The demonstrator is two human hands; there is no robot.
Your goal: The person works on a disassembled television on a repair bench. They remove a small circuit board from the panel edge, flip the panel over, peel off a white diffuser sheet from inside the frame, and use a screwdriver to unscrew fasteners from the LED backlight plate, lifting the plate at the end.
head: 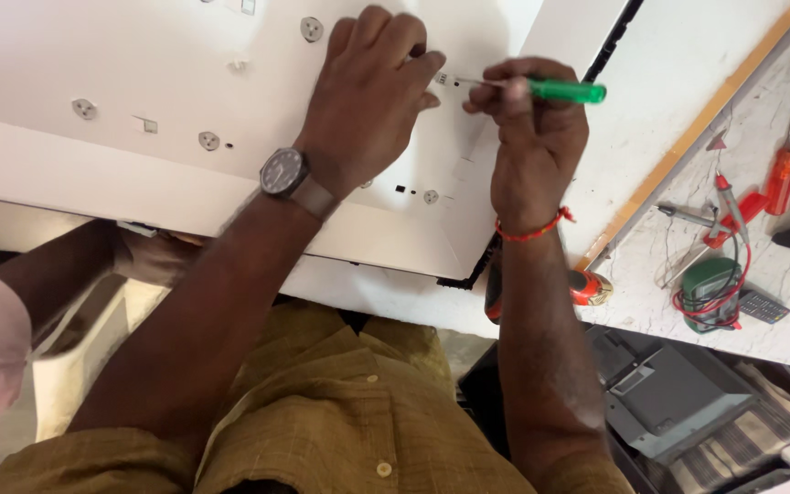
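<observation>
A large white panel [139, 64] with several round lens-like buttons lies across the upper left. My left hand [368, 101], with a dark wristwatch [283, 172], presses flat on the panel, fingers bent near a small fitting. My right hand [532, 137], wearing a red thread band, grips a green-handled screwdriver [564, 90]. Its thin shaft points left at the small fitting [443, 80] just beside my left fingertips.
Another person's hand [153, 256] holds the panel's near edge from below left. On the marble top at right lie a red-handled screwdriver [786, 178], a green meter with red leads [713, 288] and a red-black tool [587, 286]. A grey box [665, 393] sits below.
</observation>
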